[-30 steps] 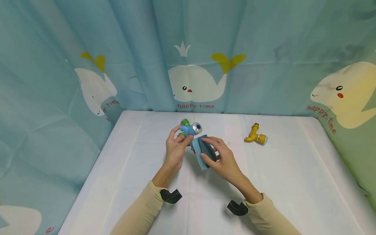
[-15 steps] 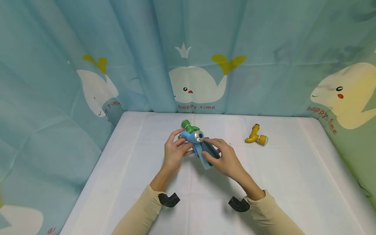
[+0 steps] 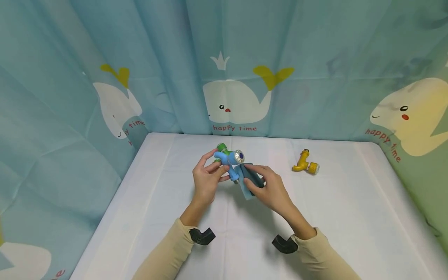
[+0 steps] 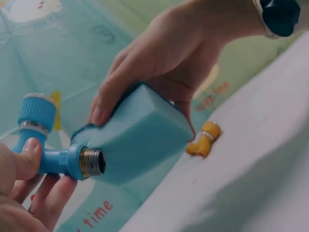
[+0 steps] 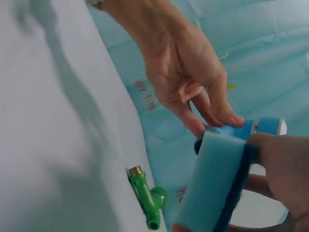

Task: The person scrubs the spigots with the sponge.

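Observation:
My left hand (image 3: 205,181) pinches a blue tap (image 4: 57,161) with a ribbed knob and a threaded metal end. The tap is held above the table, its threaded end pointing toward my right hand (image 3: 271,188). That hand grips a light blue sponge (image 4: 145,137) with a dark scouring layer, thumb and fingers on opposite sides. In the left wrist view the sponge lies right behind the tap's threads; whether they touch I cannot tell. In the right wrist view the sponge (image 5: 207,181) covers part of the tap.
Behind the blue tap a green tap (image 5: 146,195) lies on the white-covered table (image 3: 168,233). A yellow tap (image 3: 303,163) lies farther right. A blue curtain (image 3: 157,70) with whale prints hangs along the back and sides.
The blue tap dipped over the sponge's upper end, then rose again; its lower end now shows beside the sponge. The sponge has shifted slightly right. Both hands keep their holds.

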`<state>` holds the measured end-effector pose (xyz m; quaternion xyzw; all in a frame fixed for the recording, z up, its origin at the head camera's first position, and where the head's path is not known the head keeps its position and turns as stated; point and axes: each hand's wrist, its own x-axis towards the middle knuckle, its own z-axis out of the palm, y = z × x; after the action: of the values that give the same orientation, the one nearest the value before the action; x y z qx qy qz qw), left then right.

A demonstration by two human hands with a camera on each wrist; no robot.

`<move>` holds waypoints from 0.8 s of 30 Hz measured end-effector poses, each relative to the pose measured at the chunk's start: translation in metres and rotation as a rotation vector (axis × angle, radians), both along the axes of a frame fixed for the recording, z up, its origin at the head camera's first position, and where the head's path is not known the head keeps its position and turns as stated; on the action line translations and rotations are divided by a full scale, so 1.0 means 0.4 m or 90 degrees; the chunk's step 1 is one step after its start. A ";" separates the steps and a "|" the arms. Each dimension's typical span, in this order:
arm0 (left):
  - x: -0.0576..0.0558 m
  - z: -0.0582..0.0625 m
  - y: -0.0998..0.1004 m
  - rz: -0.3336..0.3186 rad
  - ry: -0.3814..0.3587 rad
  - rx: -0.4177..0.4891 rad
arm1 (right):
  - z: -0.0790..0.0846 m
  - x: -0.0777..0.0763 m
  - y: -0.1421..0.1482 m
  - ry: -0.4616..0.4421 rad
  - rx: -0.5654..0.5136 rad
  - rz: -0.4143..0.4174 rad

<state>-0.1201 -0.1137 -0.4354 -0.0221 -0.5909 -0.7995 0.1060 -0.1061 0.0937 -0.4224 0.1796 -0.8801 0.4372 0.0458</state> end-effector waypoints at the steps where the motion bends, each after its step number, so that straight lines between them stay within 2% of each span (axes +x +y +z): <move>1: 0.000 -0.002 0.000 -0.002 0.000 -0.005 | -0.001 0.001 -0.001 -0.011 -0.019 -0.005; 5: 0.003 -0.011 0.000 -0.011 0.005 -0.016 | -0.001 0.005 -0.005 -0.041 -0.075 0.014; 9: 0.004 -0.014 -0.003 -0.028 0.006 -0.021 | -0.004 0.000 0.007 -0.001 -0.022 0.075; 12: 0.003 -0.017 -0.009 -0.064 -0.009 -0.014 | -0.005 -0.014 0.041 0.033 0.032 0.066; 16: 0.001 -0.017 -0.017 -0.138 -0.039 -0.016 | 0.005 -0.039 0.089 0.055 0.027 0.032; 20: 0.006 -0.013 -0.015 -0.198 -0.054 -0.073 | 0.030 -0.057 0.112 0.109 -0.013 0.064; 24: 0.012 -0.009 -0.009 -0.223 -0.045 -0.148 | 0.046 -0.069 0.111 0.188 -0.011 0.122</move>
<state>-0.1154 -0.1171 -0.4389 -0.1084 -0.6694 -0.7326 -0.0584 -0.1339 0.1380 -0.4041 0.3245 -0.8388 0.4160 0.1342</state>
